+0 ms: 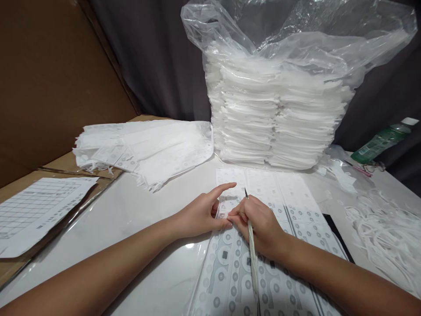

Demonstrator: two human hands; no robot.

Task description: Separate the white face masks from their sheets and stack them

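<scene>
A printed sheet (pixel 226 259) with rows of grey circles and curved cut-out shapes lies on the table under both hands. My left hand (pixel 200 213) rests at its left side, thumb and index finger stretched apart, the other fingers curled under. Its thumb tip meets the fingertips of my right hand (pixel 259 221), which pinch low at the sheet's surface. Tucked in that same hand is a slim craft knife (pixel 252 259), its dark point facing away from me and its pale wrapped handle towards me. Whether the pinching fingertips hold a small piece is too small to tell.
Behind the sheet stands a clear plastic bag (pixel 210 26) with tall stacks of white sheets (pixel 250 114). More white sheets (pixel 164 145) lie fanned at left, near a printed form (pixel 42 206). At right are a green bottle (pixel 378 142) and a heap of white strips (pixel 384 241).
</scene>
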